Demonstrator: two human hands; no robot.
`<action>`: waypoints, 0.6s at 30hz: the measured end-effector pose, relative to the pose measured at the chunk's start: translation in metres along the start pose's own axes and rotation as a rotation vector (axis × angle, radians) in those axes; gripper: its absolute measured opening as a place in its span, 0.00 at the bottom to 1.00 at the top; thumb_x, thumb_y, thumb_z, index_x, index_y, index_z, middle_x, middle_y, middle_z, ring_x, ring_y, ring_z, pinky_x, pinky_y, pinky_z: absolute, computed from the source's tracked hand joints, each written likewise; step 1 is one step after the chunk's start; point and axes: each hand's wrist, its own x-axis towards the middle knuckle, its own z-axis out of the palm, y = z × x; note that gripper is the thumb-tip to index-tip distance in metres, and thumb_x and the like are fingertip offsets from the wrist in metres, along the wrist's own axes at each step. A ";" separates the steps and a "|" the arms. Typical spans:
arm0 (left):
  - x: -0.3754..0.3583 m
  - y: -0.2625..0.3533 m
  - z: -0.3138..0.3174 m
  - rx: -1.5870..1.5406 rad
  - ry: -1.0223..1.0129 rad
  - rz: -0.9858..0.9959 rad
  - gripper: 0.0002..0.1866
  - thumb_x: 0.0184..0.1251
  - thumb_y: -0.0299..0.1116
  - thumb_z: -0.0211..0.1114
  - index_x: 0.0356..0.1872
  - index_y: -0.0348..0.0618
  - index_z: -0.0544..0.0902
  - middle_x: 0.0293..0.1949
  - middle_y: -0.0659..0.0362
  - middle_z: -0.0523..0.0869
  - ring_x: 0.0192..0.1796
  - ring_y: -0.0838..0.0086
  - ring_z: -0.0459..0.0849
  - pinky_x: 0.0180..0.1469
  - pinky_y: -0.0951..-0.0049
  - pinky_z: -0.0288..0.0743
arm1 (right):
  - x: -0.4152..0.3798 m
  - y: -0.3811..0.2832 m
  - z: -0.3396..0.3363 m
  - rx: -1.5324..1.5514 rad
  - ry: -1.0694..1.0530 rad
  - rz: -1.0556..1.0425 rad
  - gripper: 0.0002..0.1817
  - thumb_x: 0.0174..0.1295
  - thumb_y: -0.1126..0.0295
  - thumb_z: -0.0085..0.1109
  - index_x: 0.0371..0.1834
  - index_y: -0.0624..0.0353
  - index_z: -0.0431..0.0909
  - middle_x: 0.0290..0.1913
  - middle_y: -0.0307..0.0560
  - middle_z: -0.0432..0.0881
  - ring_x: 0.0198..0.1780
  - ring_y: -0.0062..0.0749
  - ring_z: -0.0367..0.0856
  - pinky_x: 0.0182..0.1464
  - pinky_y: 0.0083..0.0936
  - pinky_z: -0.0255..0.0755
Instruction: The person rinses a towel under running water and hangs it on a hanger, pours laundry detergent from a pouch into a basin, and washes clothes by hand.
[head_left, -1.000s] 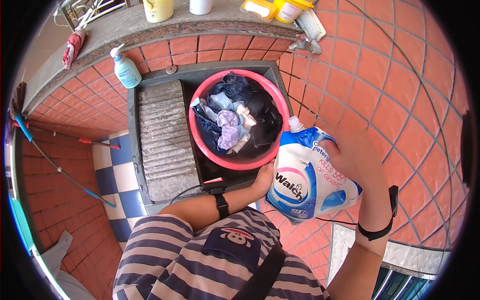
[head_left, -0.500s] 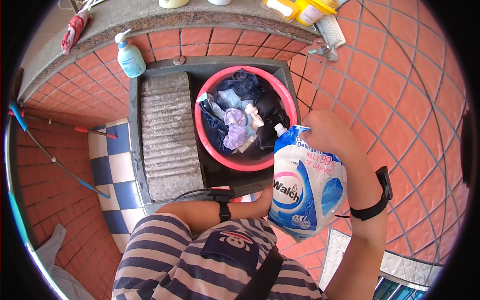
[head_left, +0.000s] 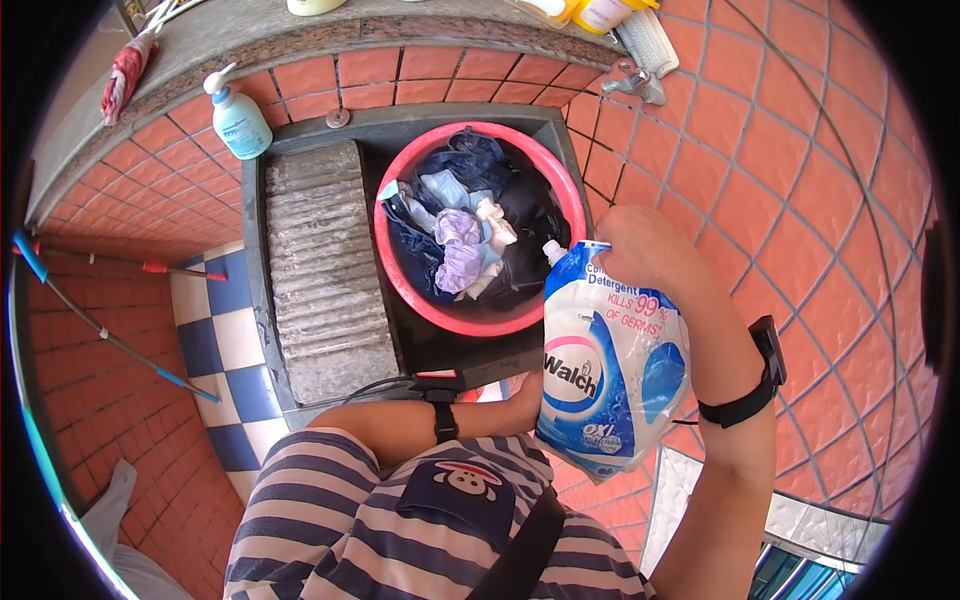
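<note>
Since the earlier frames, the detergent pouch (head_left: 612, 360) has been raised from a tilted hold to an upright one, and its white spout (head_left: 553, 252) has been brought just beside the near rim of the red basin (head_left: 470, 325).

Head view: the pouch is gripped at its top corner by the right hand (head_left: 640, 250), fingers closed round the upper edge. The left hand (head_left: 527, 385) is pressed against the lower left side of the pouch; most of it is hidden behind the pouch, so whether it is closed cannot be told. The basin sits in a dark stone sink (head_left: 560, 130) beside a ribbed washboard (head_left: 320, 270), and is filled with laundry (head_left: 465, 235) in dark blue, black, lilac and white. No water or suds can be seen among the clothes, and no liquid is seen leaving the spout. Loading is judged done; adding detergent and washing appear not yet begun. A pump bottle (head_left: 238, 120) stands on the tiled ledge, well apart from the hands.
</note>
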 end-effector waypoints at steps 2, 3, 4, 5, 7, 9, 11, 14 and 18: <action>-0.003 0.001 0.005 0.020 -0.001 -0.011 0.26 0.73 0.48 0.41 0.57 0.36 0.72 0.49 0.47 0.82 0.46 0.63 0.85 0.49 0.64 0.81 | 0.002 0.005 0.003 -0.004 -0.006 0.001 0.11 0.43 0.71 0.61 0.27 0.69 0.81 0.28 0.66 0.79 0.33 0.57 0.80 0.38 0.43 0.72; -0.003 0.000 0.006 0.039 -0.002 -0.016 0.23 0.73 0.43 0.42 0.55 0.35 0.73 0.48 0.47 0.82 0.46 0.63 0.85 0.49 0.65 0.81 | 0.003 0.007 0.005 0.001 -0.008 0.001 0.11 0.43 0.71 0.61 0.27 0.69 0.81 0.27 0.66 0.78 0.33 0.57 0.80 0.38 0.43 0.72; -0.002 -0.002 0.005 0.040 -0.001 -0.020 0.23 0.73 0.43 0.42 0.55 0.35 0.73 0.48 0.47 0.82 0.46 0.63 0.85 0.49 0.65 0.81 | 0.004 0.009 0.006 0.006 -0.009 0.002 0.11 0.42 0.71 0.61 0.27 0.69 0.81 0.27 0.66 0.78 0.33 0.57 0.80 0.37 0.43 0.72; -0.001 -0.003 0.005 0.053 0.006 -0.026 0.22 0.72 0.40 0.41 0.54 0.34 0.74 0.48 0.47 0.83 0.45 0.63 0.85 0.49 0.65 0.81 | 0.004 0.010 0.006 0.008 -0.010 0.003 0.11 0.42 0.71 0.61 0.27 0.69 0.81 0.27 0.66 0.78 0.33 0.57 0.80 0.37 0.43 0.72; 0.001 -0.007 0.003 0.067 0.014 -0.033 0.20 0.71 0.36 0.41 0.53 0.34 0.75 0.47 0.47 0.83 0.45 0.63 0.85 0.49 0.66 0.81 | 0.005 0.010 0.006 -0.017 -0.036 0.007 0.11 0.42 0.71 0.61 0.27 0.68 0.82 0.27 0.66 0.78 0.33 0.57 0.80 0.37 0.43 0.72; 0.005 -0.011 0.001 0.038 0.013 -0.049 0.20 0.71 0.36 0.41 0.53 0.34 0.76 0.47 0.47 0.83 0.45 0.64 0.85 0.49 0.65 0.81 | 0.005 0.010 0.006 -0.013 -0.034 0.010 0.11 0.42 0.71 0.61 0.28 0.68 0.82 0.27 0.66 0.79 0.33 0.56 0.80 0.38 0.42 0.72; 0.006 -0.014 -0.002 0.017 -0.006 -0.066 0.20 0.71 0.36 0.41 0.53 0.35 0.76 0.47 0.47 0.83 0.45 0.64 0.85 0.49 0.65 0.81 | 0.004 0.008 0.005 -0.009 -0.032 0.012 0.11 0.42 0.71 0.62 0.28 0.68 0.82 0.28 0.66 0.79 0.33 0.56 0.80 0.38 0.42 0.73; 0.004 -0.014 0.000 0.019 -0.016 -0.078 0.20 0.71 0.35 0.41 0.52 0.35 0.76 0.47 0.48 0.83 0.45 0.64 0.85 0.49 0.65 0.81 | 0.002 0.001 -0.002 -0.017 -0.117 0.076 0.11 0.43 0.77 0.56 0.30 0.71 0.81 0.35 0.65 0.81 0.40 0.53 0.81 0.43 0.40 0.75; 0.013 -0.024 -0.011 -0.038 0.005 -0.111 0.19 0.71 0.36 0.42 0.52 0.35 0.77 0.47 0.48 0.83 0.44 0.64 0.85 0.49 0.65 0.81 | 0.005 -0.002 -0.005 -0.029 -0.164 0.093 0.12 0.44 0.77 0.56 0.32 0.71 0.81 0.36 0.64 0.81 0.41 0.52 0.82 0.43 0.40 0.75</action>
